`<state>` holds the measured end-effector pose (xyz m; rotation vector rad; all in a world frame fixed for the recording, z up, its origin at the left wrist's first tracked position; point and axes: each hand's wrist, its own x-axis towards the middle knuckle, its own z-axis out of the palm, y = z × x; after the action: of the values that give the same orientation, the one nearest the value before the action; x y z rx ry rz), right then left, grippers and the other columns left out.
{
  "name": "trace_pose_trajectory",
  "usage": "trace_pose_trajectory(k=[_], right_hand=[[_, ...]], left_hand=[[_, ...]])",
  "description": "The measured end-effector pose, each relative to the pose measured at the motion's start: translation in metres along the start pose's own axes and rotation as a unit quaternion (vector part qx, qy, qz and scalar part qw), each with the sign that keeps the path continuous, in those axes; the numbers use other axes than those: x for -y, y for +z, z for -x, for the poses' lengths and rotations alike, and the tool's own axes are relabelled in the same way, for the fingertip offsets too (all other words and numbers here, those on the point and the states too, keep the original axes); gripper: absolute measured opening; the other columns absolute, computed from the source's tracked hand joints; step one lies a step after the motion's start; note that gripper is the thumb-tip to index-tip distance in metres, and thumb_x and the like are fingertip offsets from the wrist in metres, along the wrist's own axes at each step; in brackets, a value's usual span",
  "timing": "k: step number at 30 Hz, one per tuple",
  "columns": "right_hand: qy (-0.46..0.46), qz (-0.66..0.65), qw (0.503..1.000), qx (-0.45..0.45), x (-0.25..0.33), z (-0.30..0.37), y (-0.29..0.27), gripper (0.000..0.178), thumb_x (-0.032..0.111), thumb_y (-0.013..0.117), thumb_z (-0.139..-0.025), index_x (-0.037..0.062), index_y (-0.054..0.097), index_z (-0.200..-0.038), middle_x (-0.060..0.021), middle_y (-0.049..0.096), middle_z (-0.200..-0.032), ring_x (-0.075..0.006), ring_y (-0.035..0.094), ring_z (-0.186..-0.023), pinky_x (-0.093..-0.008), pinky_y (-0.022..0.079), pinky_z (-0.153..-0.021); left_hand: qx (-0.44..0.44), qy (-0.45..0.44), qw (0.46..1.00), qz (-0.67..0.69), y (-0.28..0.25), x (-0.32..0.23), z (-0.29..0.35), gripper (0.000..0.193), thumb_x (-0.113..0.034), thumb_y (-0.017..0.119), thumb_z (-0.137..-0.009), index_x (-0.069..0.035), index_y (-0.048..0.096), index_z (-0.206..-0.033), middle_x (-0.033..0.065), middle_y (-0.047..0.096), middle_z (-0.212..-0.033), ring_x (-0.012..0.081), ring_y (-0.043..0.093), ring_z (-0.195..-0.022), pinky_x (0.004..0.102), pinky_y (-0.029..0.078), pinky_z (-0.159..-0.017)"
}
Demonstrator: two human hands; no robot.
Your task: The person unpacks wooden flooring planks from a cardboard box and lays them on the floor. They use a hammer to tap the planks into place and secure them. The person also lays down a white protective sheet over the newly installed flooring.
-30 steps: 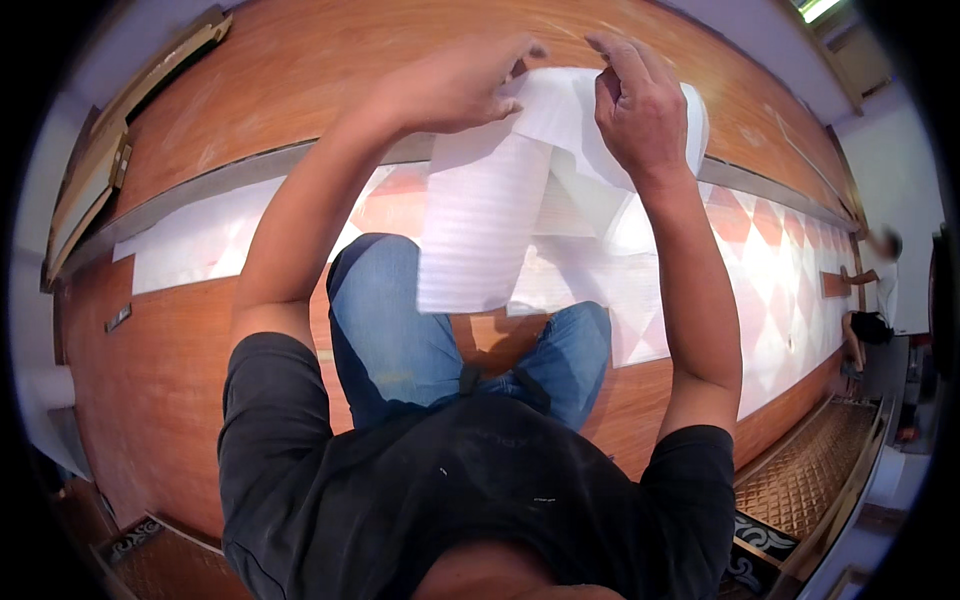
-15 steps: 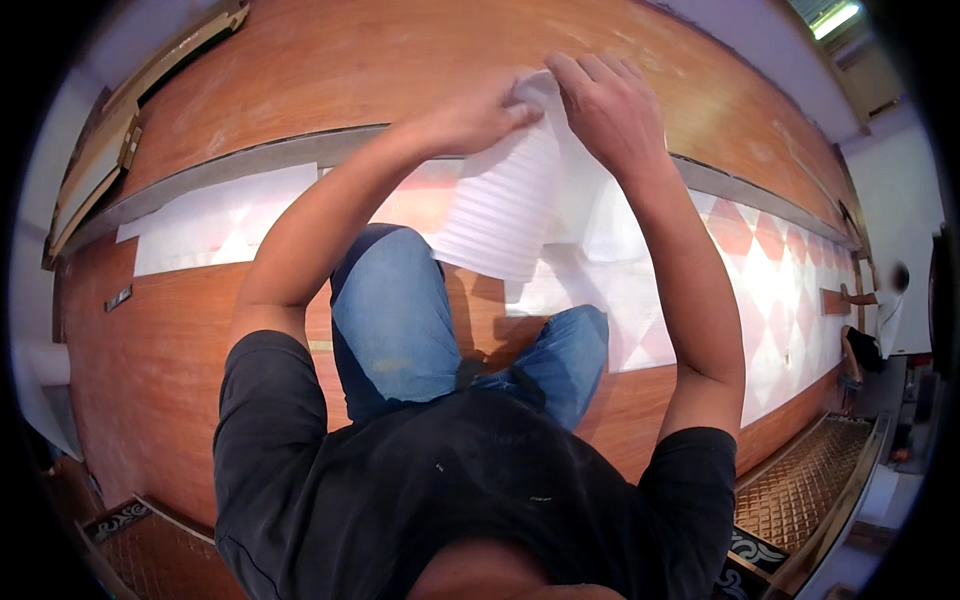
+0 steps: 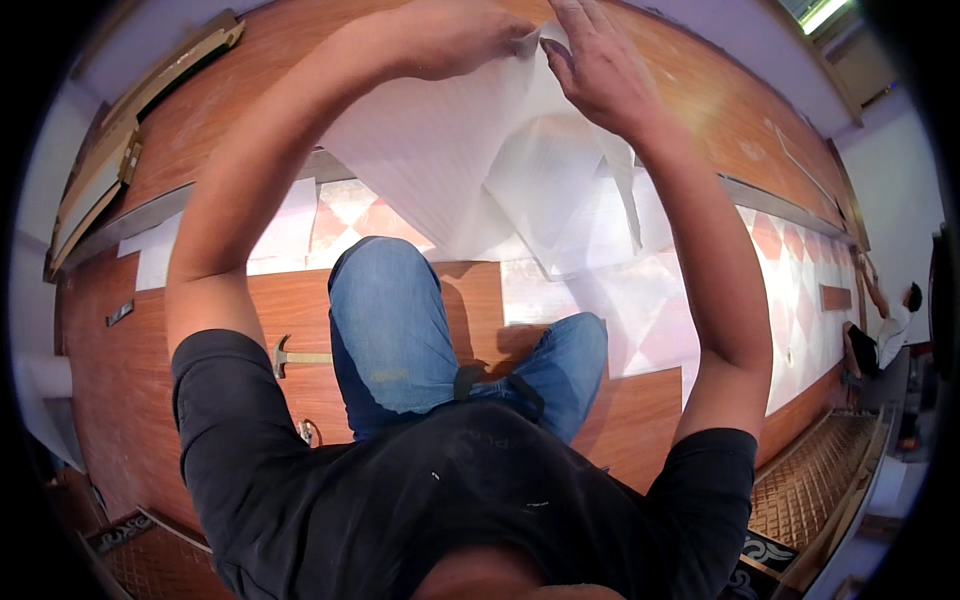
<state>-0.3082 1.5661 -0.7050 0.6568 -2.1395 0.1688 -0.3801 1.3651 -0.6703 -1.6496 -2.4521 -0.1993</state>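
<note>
A thin, translucent white sheet, like foam underlay, hangs from my raised hands over the far side of the floor. My left hand is closed on its upper edge, with thumb and fingers pinched together. Close beside it, my right hand has its fingers stretched out and the thumb apart, at the edge of the sheet. The sheet falls in two loose flaps, the right one creased and curling. Under it lie more white sheets over red-and-white diamond-patterned flooring. My bent knees are just below.
A claw hammer lies left of my knee on the reddish wood planks. A small metal piece rests farther left. Long cardboard boxes lie at far left. Another person crouches by the right wall, near a loose plank.
Both hands have moved up and farther away. The narrow sheet has spread into wide flaps. My right hand's fingers have straightened. The hammer has come into view, and the other person's arm is raised.
</note>
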Motion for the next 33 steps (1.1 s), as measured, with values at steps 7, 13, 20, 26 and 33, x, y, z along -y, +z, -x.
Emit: trace_pose_trajectory(k=[7, 13, 20, 26, 33], right_hand=[[0.022, 0.000, 0.994, 0.104, -0.004, -0.011, -0.010, 0.021, 0.012, 0.053, -0.097, 0.0015, 0.062, -0.113, -0.0214, 0.069, -0.105, -0.0386, 0.064, -0.102, -0.0491, 0.050, -0.089], [0.006, 0.109, 0.989, 0.103, -0.005, -0.019, -0.017, 0.016, 0.015, 0.050, -0.098, 0.0059, 0.062, -0.104, -0.0149, 0.069, -0.087, -0.0352, 0.067, -0.081, -0.0456, 0.053, -0.071], [-0.078, 0.146, 0.986, 0.027, -0.004, -0.016, -0.042, 0.013, 0.017, 0.059, -0.094, 0.0080, 0.063, -0.103, -0.0141, 0.070, -0.086, -0.0315, 0.069, -0.077, -0.0421, 0.054, -0.069], [-0.119, 0.208, 0.964, 0.111, -0.032, 0.047, -0.041, 0.015, 0.012, 0.065, -0.091, 0.0120, 0.063, -0.107, -0.0065, 0.066, -0.078, -0.0306, 0.060, -0.058, -0.0410, 0.049, -0.056], [0.091, 0.194, 0.946, 0.243, -0.102, 0.178, -0.074, 0.017, 0.018, 0.058, -0.098, 0.0116, 0.063, -0.112, -0.0171, 0.068, -0.087, -0.0422, 0.065, -0.076, -0.0532, 0.051, -0.068]], left_hand=[[-0.036, 0.069, 0.995, -0.063, -0.021, 0.029, 0.004, 0.024, -0.013, 0.055, -0.098, 0.002, 0.064, -0.115, 0.0267, 0.068, -0.113, 0.0422, 0.064, -0.110, 0.0497, 0.050, -0.095], [-0.043, 0.052, 0.997, -0.047, -0.037, 0.004, -0.007, 0.024, -0.020, 0.053, -0.102, -0.001, 0.064, -0.110, 0.0248, 0.069, -0.106, 0.0432, 0.065, -0.102, 0.0505, 0.051, -0.087], [-0.120, 0.062, 0.990, -0.050, -0.044, -0.009, -0.007, 0.018, -0.019, 0.053, -0.102, -0.005, 0.064, -0.106, 0.0223, 0.070, -0.092, 0.0440, 0.066, -0.086, 0.0505, 0.053, -0.077], [-0.145, -0.017, 0.987, 0.064, -0.039, 0.017, -0.014, 0.027, -0.012, 0.052, -0.101, -0.003, 0.063, -0.124, 0.0223, 0.071, -0.113, 0.0329, 0.069, -0.106, 0.0421, 0.053, -0.094], [-0.289, -0.018, 0.931, -0.225, -0.110, 0.129, 0.046, 0.026, -0.017, 0.063, -0.099, -0.009, 0.069, -0.122, 0.0130, 0.075, -0.108, 0.0300, 0.072, -0.098, 0.0380, 0.057, -0.086]])
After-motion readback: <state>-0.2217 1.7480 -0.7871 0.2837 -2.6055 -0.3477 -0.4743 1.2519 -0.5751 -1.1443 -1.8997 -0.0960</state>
